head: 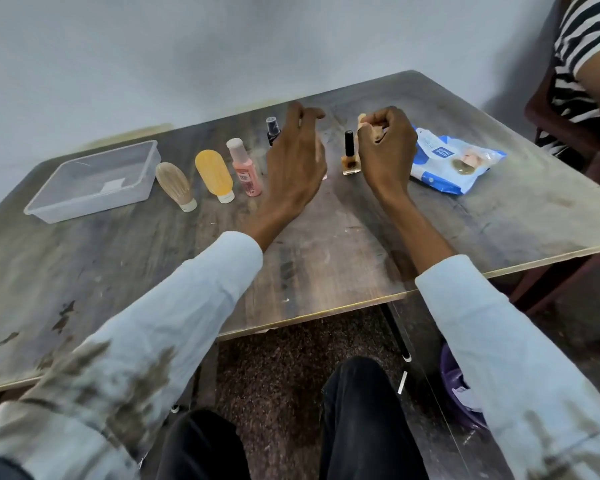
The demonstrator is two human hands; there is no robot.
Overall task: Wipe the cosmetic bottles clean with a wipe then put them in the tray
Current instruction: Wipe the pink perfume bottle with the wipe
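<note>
Soft even indoor light, faint shadows beneath the hands, wide-angle bowing at the frame edges, motion blur on the left hand (pixel 297 161), lower-left sleeve (pixel 94 372) smeared

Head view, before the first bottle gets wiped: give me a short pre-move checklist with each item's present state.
1. Tray holds no bottles, ready to receive: ok.
2. Wipe pack within reach, beside the right hand: ok.
3. Wipe in hand: cannot tell; the right hand's curled fingers hold something small and pale.
4. Left hand free, fingers relaxed: ok.
5. Bottles accessible: orange bottle and pink bottle lie on the table; nail polish stands upright: ok.
</note>
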